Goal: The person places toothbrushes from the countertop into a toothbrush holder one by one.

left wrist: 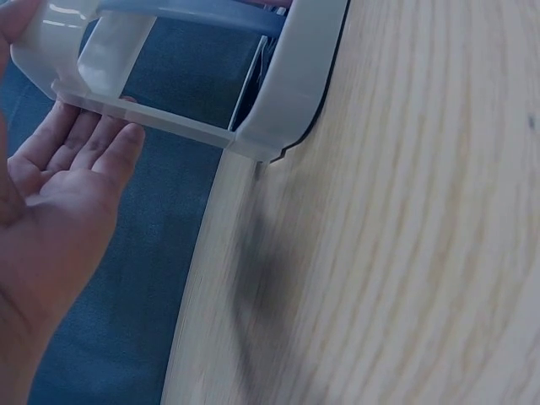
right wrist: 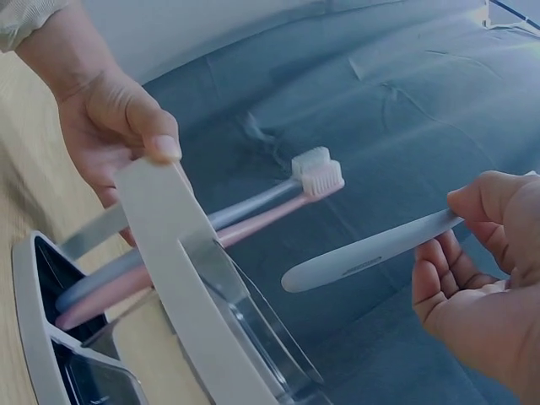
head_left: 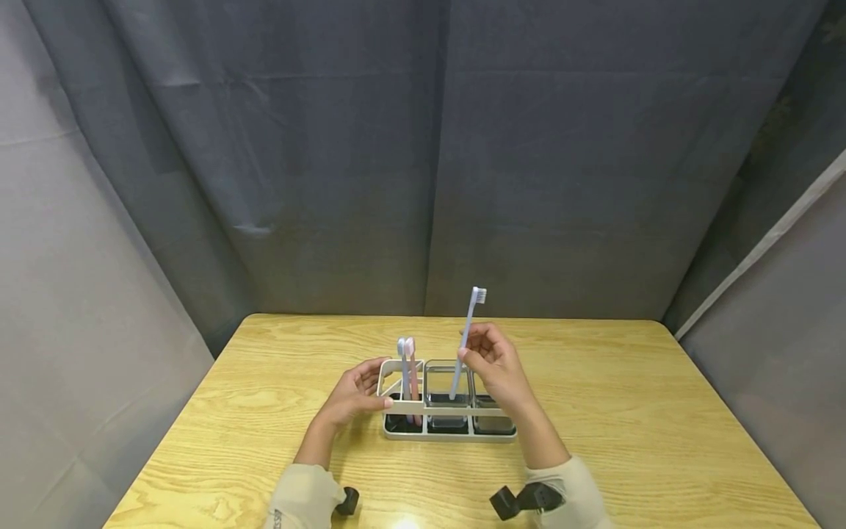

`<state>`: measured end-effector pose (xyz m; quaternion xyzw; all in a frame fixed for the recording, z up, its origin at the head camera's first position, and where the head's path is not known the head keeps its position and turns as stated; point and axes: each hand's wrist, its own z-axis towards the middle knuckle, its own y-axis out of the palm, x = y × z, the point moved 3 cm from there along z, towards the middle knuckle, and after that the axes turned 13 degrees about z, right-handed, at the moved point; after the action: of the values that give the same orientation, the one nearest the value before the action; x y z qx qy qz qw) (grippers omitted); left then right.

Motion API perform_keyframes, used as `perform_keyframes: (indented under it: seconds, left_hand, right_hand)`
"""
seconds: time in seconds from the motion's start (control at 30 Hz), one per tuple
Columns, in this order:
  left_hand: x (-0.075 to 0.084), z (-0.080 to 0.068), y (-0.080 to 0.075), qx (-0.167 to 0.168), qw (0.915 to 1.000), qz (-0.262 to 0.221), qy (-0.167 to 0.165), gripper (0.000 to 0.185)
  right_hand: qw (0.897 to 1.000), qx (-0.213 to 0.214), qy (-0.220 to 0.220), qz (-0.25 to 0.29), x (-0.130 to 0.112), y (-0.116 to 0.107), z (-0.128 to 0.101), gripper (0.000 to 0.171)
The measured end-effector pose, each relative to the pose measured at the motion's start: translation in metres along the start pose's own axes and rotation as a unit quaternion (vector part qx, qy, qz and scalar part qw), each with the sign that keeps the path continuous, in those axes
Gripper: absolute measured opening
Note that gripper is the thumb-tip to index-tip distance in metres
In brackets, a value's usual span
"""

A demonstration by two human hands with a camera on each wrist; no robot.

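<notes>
A white toothbrush holder (head_left: 456,436) with a dark base and several compartments stands on the table. My left hand (head_left: 353,391) grips its left end, thumb on the front rail and fingers behind the frame. Two toothbrushes, one blue (head_left: 405,376) and one pink (right wrist: 263,223), lean upright in the left compartment. Between thumb and fingers my right hand (head_left: 499,371) pinches a pale blue toothbrush (right wrist: 371,253), bristles up. Its handle end hangs by the middle compartment in the head view; the right wrist view shows that end free, apart from the frame.
Clear cups (head_left: 449,367) sit in the middle and right compartments. The wooden table (head_left: 264,411) extends on both sides, and a dark grey curtain (head_left: 330,184) hangs behind its far edge. Lighter cloth (head_left: 86,330) hangs at the left.
</notes>
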<state>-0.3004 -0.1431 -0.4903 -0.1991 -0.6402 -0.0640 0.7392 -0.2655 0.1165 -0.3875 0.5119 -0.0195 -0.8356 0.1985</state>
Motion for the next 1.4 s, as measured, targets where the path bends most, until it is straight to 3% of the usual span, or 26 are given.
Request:
perform_keyframes:
  seconds: [0.77, 1.1, 1.4]
  left_hand:
    - [0.0, -0.002, 0.001, -0.002, 0.9999, -0.012, 0.003, 0.077]
    - [0.0, -0.001, 0.002, -0.002, 0.9998, -0.013, 0.012, 0.076]
    - [0.0, -0.002, 0.002, -0.003, 0.9999, -0.012, 0.006, 0.075]
  right_hand:
    - [0.998, -0.004, 0.0, 0.055, 0.026, 0.031, 0.001, 0.022]
    - [0.999, -0.019, -0.012, -0.023, 0.033, 0.042, -0.003, 0.014]
    - [0.996, -0.033, 0.023, -0.079, 0.02, 0.054, -0.007, 0.012]
